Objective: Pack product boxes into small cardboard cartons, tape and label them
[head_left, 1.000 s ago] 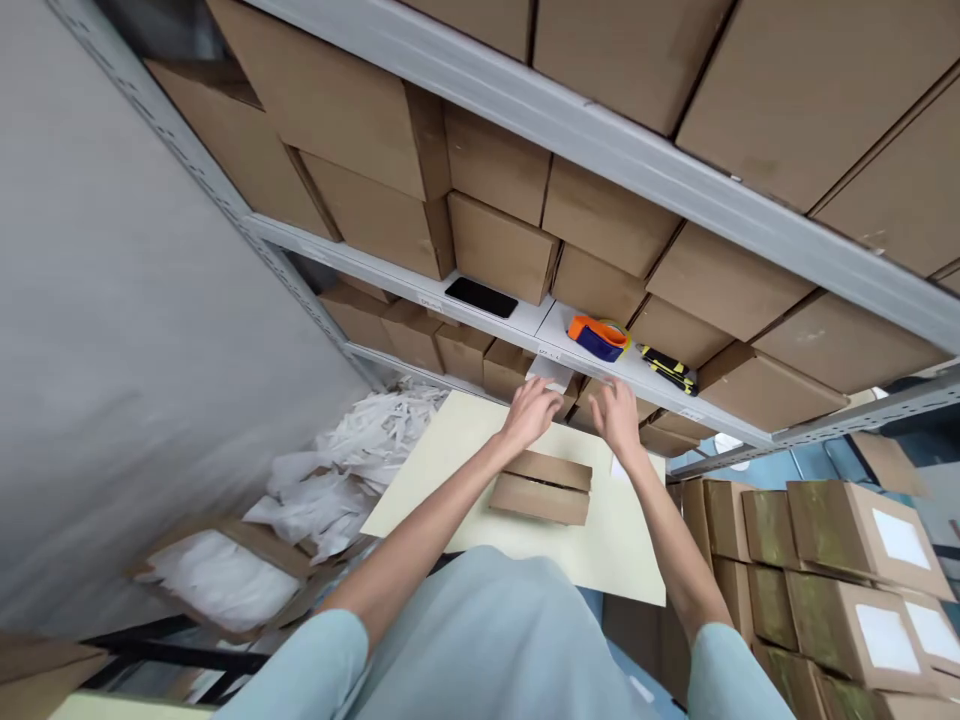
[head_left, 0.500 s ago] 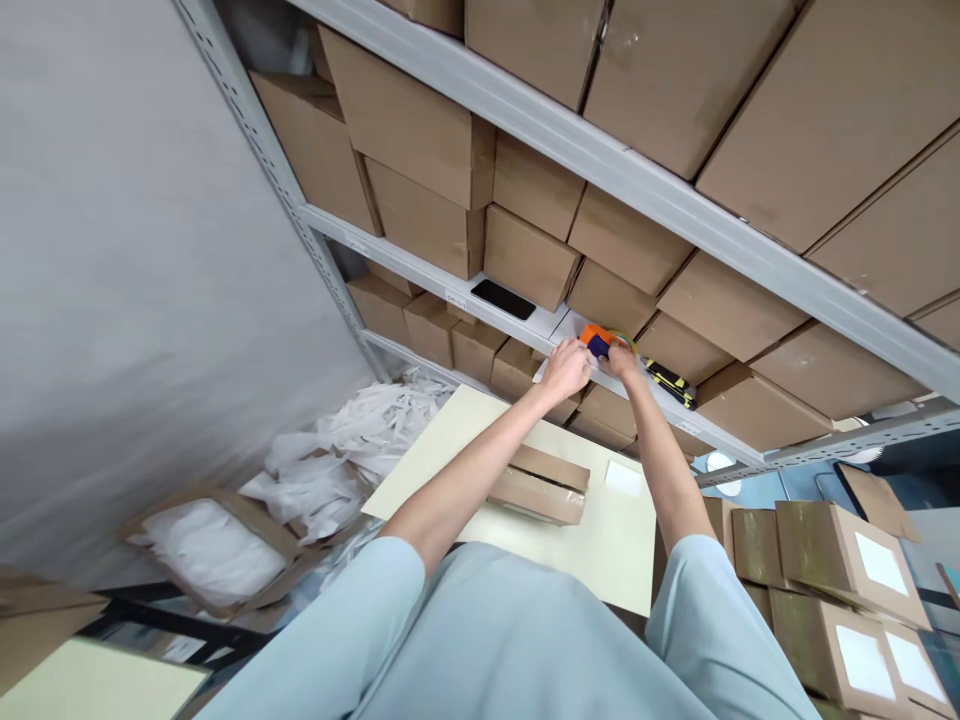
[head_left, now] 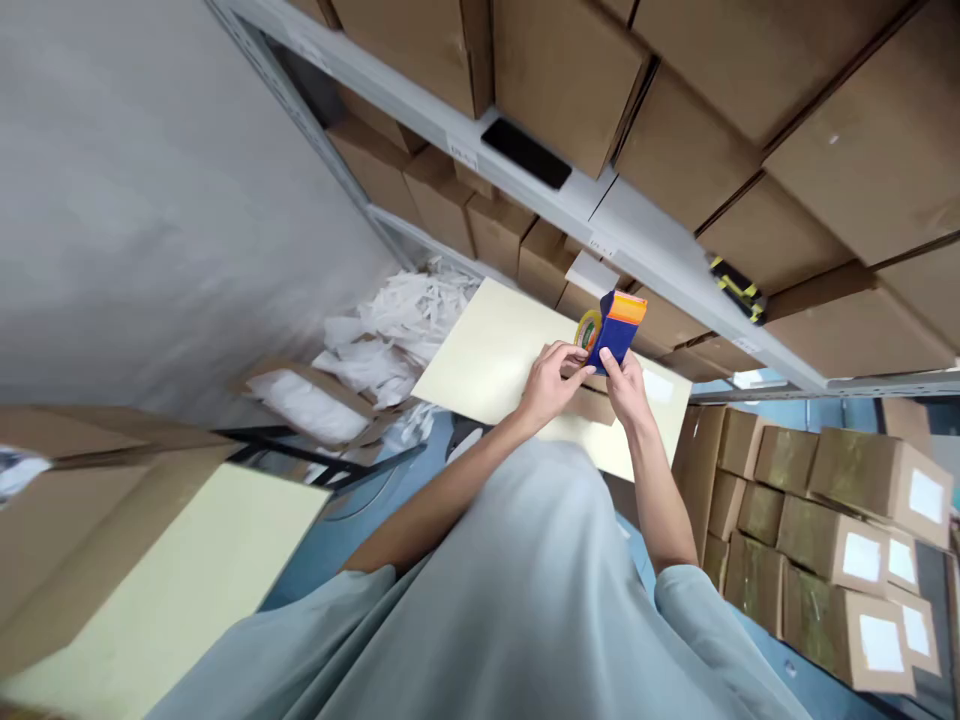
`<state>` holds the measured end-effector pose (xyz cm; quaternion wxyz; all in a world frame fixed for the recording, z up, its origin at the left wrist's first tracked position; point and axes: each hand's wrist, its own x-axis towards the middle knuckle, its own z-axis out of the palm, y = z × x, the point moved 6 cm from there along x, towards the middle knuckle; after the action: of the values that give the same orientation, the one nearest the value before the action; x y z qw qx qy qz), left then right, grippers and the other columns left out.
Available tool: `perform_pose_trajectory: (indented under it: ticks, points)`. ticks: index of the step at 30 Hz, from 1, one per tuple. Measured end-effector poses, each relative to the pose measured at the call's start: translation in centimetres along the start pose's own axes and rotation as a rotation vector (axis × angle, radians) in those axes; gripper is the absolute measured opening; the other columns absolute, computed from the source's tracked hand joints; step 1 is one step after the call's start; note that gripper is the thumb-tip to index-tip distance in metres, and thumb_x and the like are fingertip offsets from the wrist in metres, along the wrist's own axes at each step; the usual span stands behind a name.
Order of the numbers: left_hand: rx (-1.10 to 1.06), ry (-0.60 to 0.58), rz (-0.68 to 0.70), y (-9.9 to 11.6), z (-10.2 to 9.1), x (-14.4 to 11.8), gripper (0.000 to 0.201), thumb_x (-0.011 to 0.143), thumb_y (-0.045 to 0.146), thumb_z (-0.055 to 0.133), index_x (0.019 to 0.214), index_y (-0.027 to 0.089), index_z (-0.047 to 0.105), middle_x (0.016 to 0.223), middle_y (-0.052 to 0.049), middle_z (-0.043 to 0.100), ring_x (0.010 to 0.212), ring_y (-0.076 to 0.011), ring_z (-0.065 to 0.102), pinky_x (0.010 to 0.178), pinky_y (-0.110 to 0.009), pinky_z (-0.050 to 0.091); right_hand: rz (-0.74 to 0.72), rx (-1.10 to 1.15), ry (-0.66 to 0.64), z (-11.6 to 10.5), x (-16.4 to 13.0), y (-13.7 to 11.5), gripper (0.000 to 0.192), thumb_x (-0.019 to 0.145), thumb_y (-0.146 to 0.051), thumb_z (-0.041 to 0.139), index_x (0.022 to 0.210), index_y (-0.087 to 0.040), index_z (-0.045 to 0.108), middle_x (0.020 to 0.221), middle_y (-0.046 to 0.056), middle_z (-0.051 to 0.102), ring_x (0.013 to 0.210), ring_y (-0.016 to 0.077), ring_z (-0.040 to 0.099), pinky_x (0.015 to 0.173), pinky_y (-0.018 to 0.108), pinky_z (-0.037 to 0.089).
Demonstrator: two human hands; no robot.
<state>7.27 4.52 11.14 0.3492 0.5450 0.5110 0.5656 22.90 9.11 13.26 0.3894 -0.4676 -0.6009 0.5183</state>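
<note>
My right hand (head_left: pixel 624 385) grips a tape dispenser (head_left: pixel 621 330) with a dark blue body and an orange edge, thumb on its near face. A yellow-rimmed roll of tape (head_left: pixel 588 330) sits on its left side. The fingers of my left hand (head_left: pixel 553 380) are closed in at the lower edge of that roll; their exact contact is partly hidden. Beneath both hands, a closed cardboard box (head_left: pixel 591 404) lies on the pale yellow board (head_left: pixel 480 345), largely covered by them.
Brown boxes (head_left: pixel 562 70) fill the rack ahead. On its shelf lie a black phone-like slab (head_left: pixel 526 152) and a black-and-yellow tool (head_left: pixel 738 288). White packing scraps (head_left: pixel 412 320) heap up at left. Labelled boxes (head_left: pixel 847 550) are stacked at right. Another pale board (head_left: pixel 180 570) is lower left.
The tape dispenser has left the rack shelf and come back toward my body, above the box on the board. Both hands moved with it, and my view tilted downward.
</note>
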Motion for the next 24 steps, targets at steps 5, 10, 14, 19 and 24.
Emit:
perform_pose_trajectory:
  ticks: [5, 10, 14, 19, 24]
  points:
    - [0.039, 0.007, -0.043, -0.6, -2.2, -4.7, 0.016, 0.109, 0.035, 0.073, 0.119, 0.023, 0.076, 0.121, -0.008, 0.078, 0.104, -0.0186, 0.080, 0.098, -0.034, 0.070, 0.126, 0.187, 0.086, 4.0, -4.1, 3.3, 0.065, 0.095, -0.077, 0.077, 0.131, -0.024, 0.076, 0.129, 0.011, 0.083, 0.123, 0.0299, 0.076, 0.121, 0.048, 0.056]
    - [0.105, -0.080, -0.060, -1.0, -4.0, -7.1, 0.017, 0.108, 0.035, 0.073, 0.121, 0.024, 0.077, 0.125, -0.009, 0.078, 0.109, -0.0213, 0.079, 0.097, -0.037, 0.070, 0.215, 0.197, 0.004, 6.0, -5.6, 5.2, 0.074, 0.090, -0.085, 0.077, 0.128, -0.022, 0.076, 0.121, 0.011, 0.085, 0.116, 0.0301, 0.078, 0.114, 0.048, 0.060]
    - [0.184, -0.053, -0.074, -0.1, -5.7, -7.0, 0.024, 0.103, 0.040, 0.080, 0.123, 0.025, 0.078, 0.115, -0.008, 0.080, 0.112, -0.0245, 0.076, 0.097, -0.041, 0.068, 0.167, 0.140, -0.019, 6.4, -6.6, 5.2, 0.073, 0.091, -0.086, 0.076, 0.127, -0.023, 0.075, 0.121, 0.010, 0.084, 0.115, 0.0294, 0.077, 0.111, 0.046, 0.061]
    - [0.082, 0.008, -0.076, 3.6, -8.4, -3.8, 0.045, 0.105, 0.047, 0.076, 0.143, 0.023, 0.073, 0.133, -0.012, 0.075, 0.120, -0.0223, 0.074, 0.093, -0.033, 0.065, 0.054, 0.027, -0.030, 5.5, -8.5, 3.8, 0.065, 0.095, -0.077, 0.081, 0.132, -0.025, 0.070, 0.127, 0.011, 0.081, 0.117, 0.0287, 0.075, 0.109, 0.044, 0.062]
    - [0.096, -0.136, -0.119, 6.0, -9.1, -1.3, 0.034, 0.094, 0.042, 0.086, 0.123, 0.025, 0.083, 0.118, -0.007, 0.076, 0.101, -0.0215, 0.072, 0.085, -0.034, 0.062, 0.066, -0.178, -0.131, 3.5, -9.8, 3.0, 0.064, 0.096, -0.080, 0.078, 0.131, -0.027, 0.069, 0.123, 0.011, 0.079, 0.115, 0.0323, 0.073, 0.108, 0.048, 0.062]
